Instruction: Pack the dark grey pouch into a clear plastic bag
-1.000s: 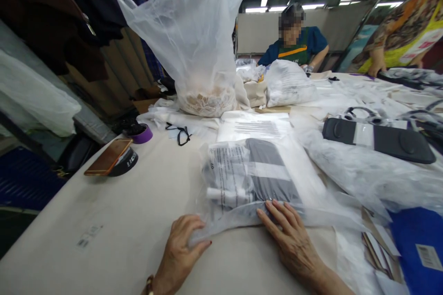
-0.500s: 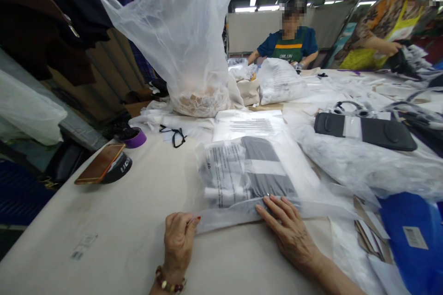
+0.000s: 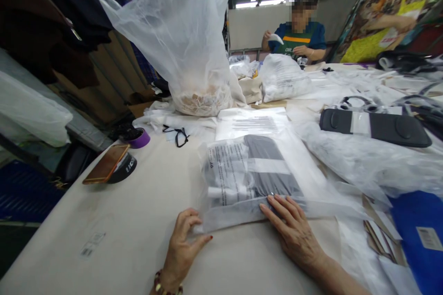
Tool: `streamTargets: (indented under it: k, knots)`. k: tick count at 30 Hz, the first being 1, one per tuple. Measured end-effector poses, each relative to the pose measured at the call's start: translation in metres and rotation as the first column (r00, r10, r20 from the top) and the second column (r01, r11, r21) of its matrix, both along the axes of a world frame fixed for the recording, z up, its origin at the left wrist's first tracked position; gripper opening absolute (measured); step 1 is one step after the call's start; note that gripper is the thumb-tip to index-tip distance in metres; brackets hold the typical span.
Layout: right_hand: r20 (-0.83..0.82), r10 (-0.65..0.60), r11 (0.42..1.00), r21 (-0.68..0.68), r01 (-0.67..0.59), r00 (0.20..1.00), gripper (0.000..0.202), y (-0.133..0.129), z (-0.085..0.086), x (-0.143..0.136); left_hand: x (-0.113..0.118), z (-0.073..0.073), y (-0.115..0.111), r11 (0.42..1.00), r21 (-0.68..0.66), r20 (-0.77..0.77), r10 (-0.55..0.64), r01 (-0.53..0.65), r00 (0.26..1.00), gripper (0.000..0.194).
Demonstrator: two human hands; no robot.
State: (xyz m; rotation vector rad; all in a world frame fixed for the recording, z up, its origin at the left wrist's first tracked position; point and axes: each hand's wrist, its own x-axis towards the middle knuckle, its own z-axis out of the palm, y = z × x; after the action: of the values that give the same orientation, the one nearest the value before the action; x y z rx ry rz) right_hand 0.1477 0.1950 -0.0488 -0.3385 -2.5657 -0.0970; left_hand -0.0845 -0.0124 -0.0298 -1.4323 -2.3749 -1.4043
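Observation:
A clear plastic bag point(image 3: 226, 214) with printed text lies flat on the table, and a dark grey item with a white band point(image 3: 272, 166) shows through it. My right hand point(image 3: 294, 233) rests on the bag's near edge with its fingers spread flat. At the bag's near left corner is my left hand point(image 3: 185, 242), thumb and fingers apart around that corner. Under and behind the bag lies a stack of white printed plastic bags point(image 3: 252, 122).
A tall translucent bag point(image 3: 187, 32) of scraps stands behind. To the left are a phone point(image 3: 107, 163), a round black object point(image 3: 124, 169) and purple tape point(image 3: 141, 139). A black case point(image 3: 375, 126) and a blue package point(image 3: 417, 226) lie right. Two people work across the table.
My left thumb and fingers have parted from a closed pinch at the bag's corner. My right hand stays on the bag's edge. The person opposite has raised a hand with a white piece.

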Motion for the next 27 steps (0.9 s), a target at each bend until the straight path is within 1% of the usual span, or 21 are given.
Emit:
streamTargets:
  k: [2,3,4,5,6,7,8,9,12,14,16,18,20,22,24,26,27]
  knots:
    - [-0.003,-0.004,1.000,0.000,0.004,1.000,0.065,0.000,0.000,-0.001,0.001,-0.003,-0.004,0.999,-0.020,0.117,-0.027,0.029,0.993,0.014]
    - [-0.008,-0.001,1.000,0.004,0.001,1.000,0.065,0.000,0.000,-0.001,0.001,-0.004,-0.005,1.000,-0.009,0.238,-0.007,0.009,0.971,0.017]
    - [-0.013,0.004,1.000,0.009,-0.004,1.000,0.066,0.000,0.001,-0.001,-0.001,-0.003,-0.004,1.000,0.005,0.394,0.018,-0.022,0.919,0.020]
    - [-0.019,0.009,1.000,0.013,-0.008,1.000,0.066,0.000,0.002,-0.002,-0.003,0.000,-0.003,0.998,0.011,0.550,0.043,-0.059,0.834,0.022]
    - [-0.025,0.013,1.000,0.018,-0.013,1.000,0.065,0.000,0.002,-0.002,-0.005,0.004,0.001,0.996,0.002,0.678,0.066,-0.092,0.732,0.025]
    - [-0.030,0.016,1.000,0.021,-0.015,0.999,0.065,0.000,0.003,-0.003,-0.008,0.009,0.005,0.993,-0.023,0.767,0.091,-0.115,0.636,0.027]
    - [-0.032,0.016,1.000,0.021,-0.015,0.999,0.065,0.000,0.003,-0.003,-0.011,0.015,0.011,0.991,-0.056,0.814,0.116,-0.122,0.569,0.029]
    - [-0.033,0.013,1.000,0.021,-0.012,0.999,0.066,0.000,0.002,-0.003,-0.014,0.021,0.018,0.990,-0.087,0.832,0.134,-0.112,0.538,0.031]
    - [-0.033,0.016,1.000,0.023,-0.015,0.999,0.068,0.001,-0.001,-0.002,-0.021,0.033,0.041,0.989,-0.133,0.830,0.143,-0.058,0.539,0.038]
    - [-0.030,0.024,0.999,0.028,-0.023,0.999,0.067,0.002,-0.004,-0.002,-0.022,0.037,0.054,0.988,-0.151,0.808,0.149,-0.045,0.571,0.037]
    - [-0.024,0.030,0.999,0.031,-0.030,0.999,0.067,0.003,-0.004,-0.001,-0.021,0.038,0.061,0.984,-0.166,0.778,0.170,-0.064,0.605,0.034]
    - [-0.028,0.034,0.999,0.032,-0.033,0.999,0.066,0.003,-0.003,-0.002,-0.020,0.037,0.062,0.979,-0.168,0.747,0.203,-0.115,0.633,0.032]
    - [-0.037,0.035,0.999,0.033,-0.034,0.999,0.066,0.003,-0.002,-0.003,-0.018,0.034,0.058,0.970,-0.164,0.729,0.243,-0.182,0.640,0.032]
    - [-0.040,0.040,0.999,0.034,-0.038,0.998,0.065,0.002,-0.002,-0.003,-0.017,0.028,0.054,0.958,-0.168,0.739,0.278,-0.232,0.614,0.033]
    - [-0.033,0.045,0.999,0.027,-0.044,0.998,0.064,0.003,-0.003,-0.004,-0.018,0.022,0.051,0.953,-0.179,0.773,0.290,-0.245,0.564,0.034]
    - [-0.027,0.049,0.999,0.013,-0.048,0.998,0.063,0.003,-0.004,-0.003,-0.020,0.018,0.047,0.955,-0.168,0.802,0.275,-0.243,0.530,0.034]
    - [-0.026,0.047,0.999,0.007,-0.047,0.999,0.062,0.003,-0.004,-0.003,-0.022,0.017,0.043,0.958,-0.146,0.808,0.259,-0.246,0.529,0.033]
